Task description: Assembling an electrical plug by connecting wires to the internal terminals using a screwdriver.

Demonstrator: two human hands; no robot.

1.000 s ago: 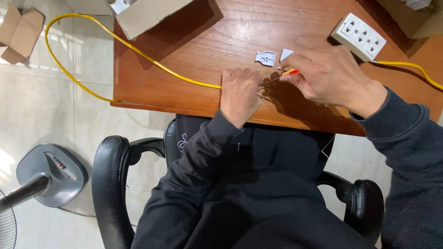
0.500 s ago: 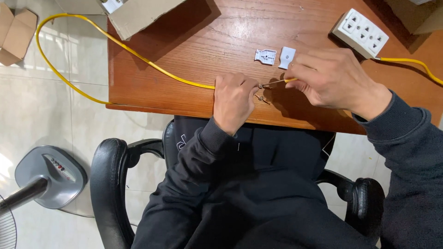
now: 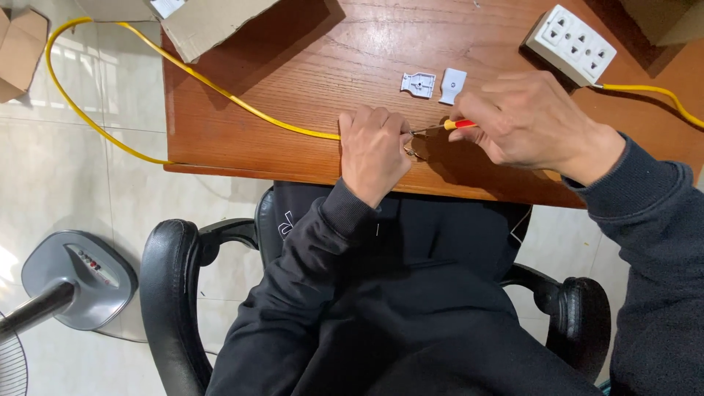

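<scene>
Head view: left hand [image 3: 372,150] hides the yellow cable [image 3: 220,92] end; screwdriver [image 3: 444,126] tip unclear

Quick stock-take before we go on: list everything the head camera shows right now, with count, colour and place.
Brown wooden table: one, upper frame.
Yellow cable: one, looping off the table's left edge over the floor and back across the table to the left hand; another yellow stretch leaves the socket block.
White multi-socket block: one, table's far right.
Small white plastic plug parts: two, side by side beyond the hands.
Screwdriver with red and yellow handle: one, in the right hand.
Cardboard boxes: brown, table's far edge; another on the floor, top left.
Grey fan base: one, floor, bottom left.
Black office chair: one, under the person.
Left hand: holding the cable end.
Right hand: gripping the screwdriver.
</scene>
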